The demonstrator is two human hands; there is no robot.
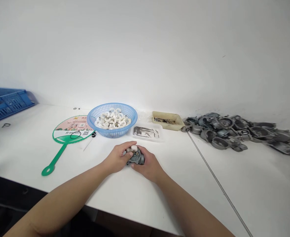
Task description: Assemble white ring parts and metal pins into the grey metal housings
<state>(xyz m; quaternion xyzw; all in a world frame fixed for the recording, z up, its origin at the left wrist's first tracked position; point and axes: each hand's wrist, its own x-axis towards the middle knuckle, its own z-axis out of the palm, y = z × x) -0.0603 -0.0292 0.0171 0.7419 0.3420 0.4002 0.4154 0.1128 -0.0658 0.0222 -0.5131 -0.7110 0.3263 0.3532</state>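
Note:
A grey metal carburetor point(136, 158) is held between my two hands over the white table, its open side up. On it sits a white plastic float point(134, 148), partly covered by my fingers. My left hand point(120, 157) grips the left side, its thumb over the top and its index finger behind the float. My right hand point(148, 164) wraps the right side, thumb at the near edge. Just beyond are a blue basket point(112, 132) of white C-shaped floats and a clear tray point(157, 132) of thin dark metal pins.
A heap of grey carburetors point(220, 128) spreads along the right back. A thin metal rod point(216, 179) runs toward the front right. The yellowish tray point(178, 126) holds small tools. At left lie a green-handled fan point(57, 156) and a blue crate point(9, 103). Black rings are scattered about.

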